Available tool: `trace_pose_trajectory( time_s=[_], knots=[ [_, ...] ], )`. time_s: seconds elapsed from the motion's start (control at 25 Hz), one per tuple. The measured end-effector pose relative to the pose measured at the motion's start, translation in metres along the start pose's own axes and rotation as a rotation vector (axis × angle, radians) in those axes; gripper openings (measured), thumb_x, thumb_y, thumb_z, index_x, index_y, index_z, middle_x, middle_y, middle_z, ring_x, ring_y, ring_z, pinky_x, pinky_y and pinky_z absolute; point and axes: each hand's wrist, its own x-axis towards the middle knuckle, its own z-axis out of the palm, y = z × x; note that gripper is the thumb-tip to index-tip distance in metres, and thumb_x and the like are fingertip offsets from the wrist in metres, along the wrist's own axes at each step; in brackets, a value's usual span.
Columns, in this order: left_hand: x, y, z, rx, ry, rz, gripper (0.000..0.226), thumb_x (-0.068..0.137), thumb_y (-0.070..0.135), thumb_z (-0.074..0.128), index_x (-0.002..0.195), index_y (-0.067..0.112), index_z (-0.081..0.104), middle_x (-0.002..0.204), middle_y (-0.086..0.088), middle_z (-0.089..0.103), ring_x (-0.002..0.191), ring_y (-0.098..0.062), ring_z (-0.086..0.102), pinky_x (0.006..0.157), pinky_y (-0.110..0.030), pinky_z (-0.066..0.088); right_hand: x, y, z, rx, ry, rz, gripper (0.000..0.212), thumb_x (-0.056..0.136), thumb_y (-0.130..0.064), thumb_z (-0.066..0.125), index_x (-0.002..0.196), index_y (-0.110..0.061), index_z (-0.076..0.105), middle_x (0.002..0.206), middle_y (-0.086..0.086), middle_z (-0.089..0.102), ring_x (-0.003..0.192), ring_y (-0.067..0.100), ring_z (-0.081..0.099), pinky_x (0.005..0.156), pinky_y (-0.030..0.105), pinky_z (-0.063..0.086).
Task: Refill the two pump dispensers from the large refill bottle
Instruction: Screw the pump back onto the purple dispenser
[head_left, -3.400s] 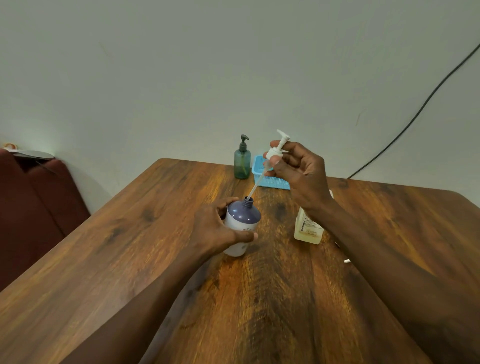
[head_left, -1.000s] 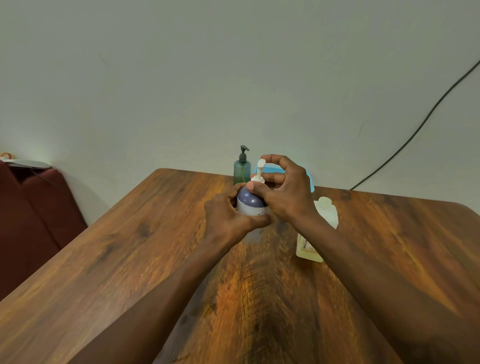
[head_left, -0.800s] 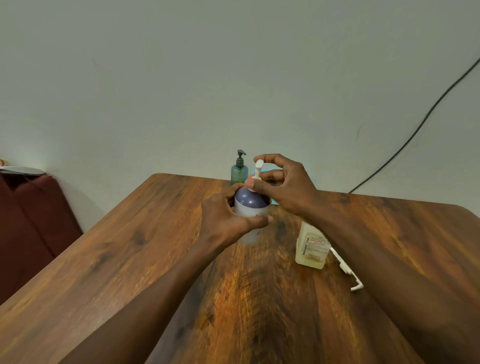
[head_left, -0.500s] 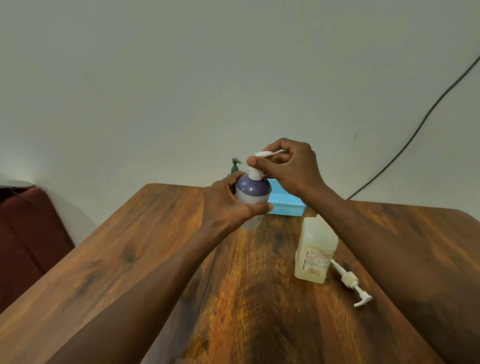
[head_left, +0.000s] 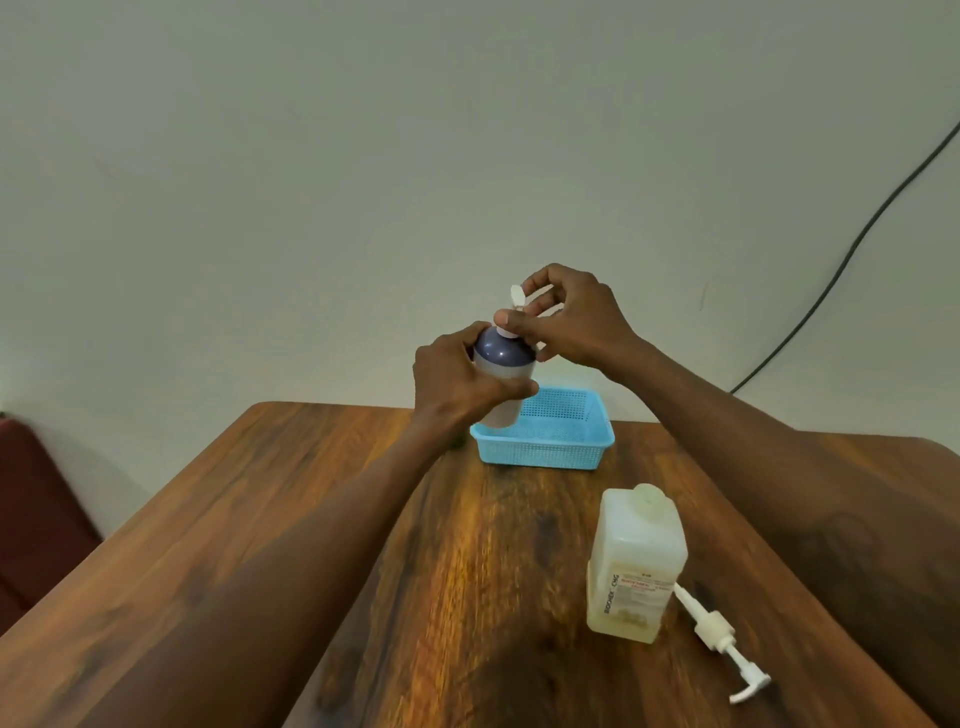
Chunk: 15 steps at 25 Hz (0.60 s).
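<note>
Item: purple-topped dispenser (head_left: 503, 375), lifted off the table (head_left: 260, 545), in front of the blue basket (head_left: 550, 441) at the far edge. Your left hand (head_left: 457, 384) is wrapped around its body; your right hand (head_left: 569, 319) pinches the white pump head (head_left: 514, 306) at the collar, fingers closed on it.

Step in hand, as it reads: screwing the pump back onto this dispenser. Keep the bottle upright and steady in your left hand, and let the right do the turning. Seat the collar square on the neck before you twist; a crooked thread will likely leak. Stop at firm resistance.

Item: large refill bottle (head_left: 636, 564), pale, standing upright at near right, its mouth apparently uncapped.

Item: loose pump (head_left: 719, 636), lying on the table just right of the refill bottle, near its base; whether they touch is unclear.

A second dispenser is not visible here; it may be hidden behind your hands.
</note>
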Motion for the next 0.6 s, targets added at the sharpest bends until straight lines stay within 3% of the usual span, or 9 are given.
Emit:
trace_pose_trajectory(
  time_s=[0.08,0.32,0.44,0.6],
  knots=[
    [0.013,-0.012,0.013,-0.01,-0.033,-0.012,0.069,0.057,0.054,0.091,0.116,0.026,0.069,0.104,0.01,0.072,0.087,-0.01,0.066,0.078,-0.015,0.052,0.012,0.016,0.006,-0.006,-0.075,0.043,0.039,0.085,-0.041,0.081,0.118,-0.023,0.073,0.101,-0.002,0.074,0.08,0.014,0.074,0.056,0.026,0.062],
    [0.024,-0.042,0.055,-0.054,-0.102,-0.122,0.063,0.051,0.046,0.094,0.106,0.023,0.071,0.096,0.009,0.072,0.085,-0.01,0.068,0.08,-0.028,0.06,0.032,0.058,0.037,-0.065,-0.047,0.055,0.017,0.09,-0.032,0.077,0.098,-0.019,0.082,0.088,-0.005,0.077,0.072,0.005,0.072,0.058,0.018,0.057],
    [0.021,-0.052,0.061,-0.053,-0.15,-0.132,0.059,0.052,0.04,0.096,0.102,0.022,0.072,0.09,0.011,0.07,0.079,-0.004,0.065,0.069,-0.01,0.051,0.032,0.076,0.045,-0.035,-0.083,0.081,0.017,0.09,-0.031,0.078,0.1,-0.018,0.082,0.09,-0.003,0.078,0.065,0.001,0.07,0.055,0.017,0.055],
    [0.017,-0.061,0.066,-0.063,-0.222,-0.151,0.054,0.054,0.031,0.097,0.1,0.019,0.071,0.085,0.014,0.067,0.075,0.004,0.061,0.06,-0.002,0.045,0.03,0.09,0.053,0.001,-0.11,0.14,0.02,0.09,-0.03,0.078,0.101,-0.013,0.081,0.092,0.004,0.078,0.073,0.016,0.075,0.059,0.026,0.062]
  ],
)
